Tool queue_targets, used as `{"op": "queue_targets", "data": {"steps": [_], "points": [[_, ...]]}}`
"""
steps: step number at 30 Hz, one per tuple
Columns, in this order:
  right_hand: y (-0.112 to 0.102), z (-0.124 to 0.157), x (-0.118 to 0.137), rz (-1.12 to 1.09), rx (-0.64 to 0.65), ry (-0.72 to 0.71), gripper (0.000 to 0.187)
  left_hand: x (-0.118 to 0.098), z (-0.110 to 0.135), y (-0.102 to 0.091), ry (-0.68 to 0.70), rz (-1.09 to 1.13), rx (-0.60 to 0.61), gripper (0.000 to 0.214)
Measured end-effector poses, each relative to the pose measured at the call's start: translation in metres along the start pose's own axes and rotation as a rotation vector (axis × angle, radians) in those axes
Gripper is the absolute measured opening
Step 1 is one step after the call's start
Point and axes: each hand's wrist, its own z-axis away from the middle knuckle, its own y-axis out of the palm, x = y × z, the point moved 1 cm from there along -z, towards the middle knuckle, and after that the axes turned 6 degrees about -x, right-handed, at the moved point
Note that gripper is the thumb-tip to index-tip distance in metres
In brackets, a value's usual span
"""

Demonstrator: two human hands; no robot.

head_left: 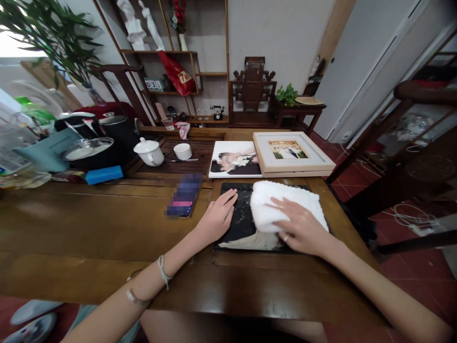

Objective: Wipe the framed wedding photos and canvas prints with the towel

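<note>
A dark photo panel (242, 209) lies flat on the wooden table, with pale specks on its black area and a whitish, gown-like shape along its lower edge. My left hand (218, 216) rests on the panel's left edge, its fingers stretched out and holding nothing. A folded white towel (296, 193) covers much of the panel's right side. My right hand (302, 228) presses on the towel, fingers bent over it and the thumb side near the panel's lower edge. The part of the panel under the towel is hidden.
A phone (184, 195) lies left of the panel. Behind it are a white photo board (233, 159) and stacked framed pictures (296, 164). A lidded white teapot (149, 152), a cup (183, 151), a pot (89, 151) and a blue box (104, 175) stand farther left.
</note>
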Motion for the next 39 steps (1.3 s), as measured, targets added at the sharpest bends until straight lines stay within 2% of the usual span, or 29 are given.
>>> {"op": "queue_targets", "data": {"steps": [3,7,10,12,14,16,20,23,27,29,31,34,37,39], "points": [[0.001,-0.009,0.049,0.037,0.097,-0.086,0.028,0.001,-0.001,-0.001,0.016,0.015,0.002,0.043],[0.009,-0.019,0.104,0.154,0.069,-0.091,0.018,0.004,0.000,-0.001,0.023,0.022,0.022,0.044],[0.016,-0.023,0.131,0.150,0.033,-0.161,0.019,0.010,0.001,0.000,0.063,0.038,0.047,0.047],[0.018,-0.026,0.135,0.118,0.048,-0.178,0.019,0.014,0.002,0.000,0.076,0.043,0.045,0.048],[0.017,-0.030,0.125,0.083,0.114,-0.128,0.019,0.014,0.002,0.000,0.079,0.041,0.061,0.052],[0.013,-0.035,0.105,0.078,0.184,-0.018,0.027,0.011,0.002,0.000,0.069,0.028,0.077,0.054],[0.006,-0.043,0.071,0.213,0.247,0.195,0.043,0.002,0.000,-0.002,0.020,-0.013,0.033,0.044],[0.003,-0.038,0.078,0.206,0.267,0.142,0.039,0.000,0.000,-0.003,0.018,-0.024,0.036,0.044],[-0.002,-0.025,0.102,-0.070,0.257,-0.052,0.030,0.003,0.001,-0.005,0.035,-0.018,0.090,0.047],[-0.007,-0.025,0.096,-0.181,0.239,-0.023,0.030,0.004,0.001,-0.005,0.045,-0.007,0.096,0.048],[-0.011,-0.029,0.075,-0.226,0.221,0.095,0.037,0.004,0.002,-0.004,0.039,0.006,0.071,0.047],[-0.013,-0.041,0.030,-0.230,0.169,0.269,0.042,0.002,0.002,-0.001,0.026,0.004,0.022,0.043],[-0.009,-0.060,-0.006,-0.307,0.138,0.351,0.042,-0.001,0.002,-0.001,0.023,-0.013,0.004,0.042],[-0.002,-0.079,-0.018,-0.359,0.145,0.354,0.043,-0.002,0.001,-0.002,0.029,-0.026,0.007,0.041]]}}
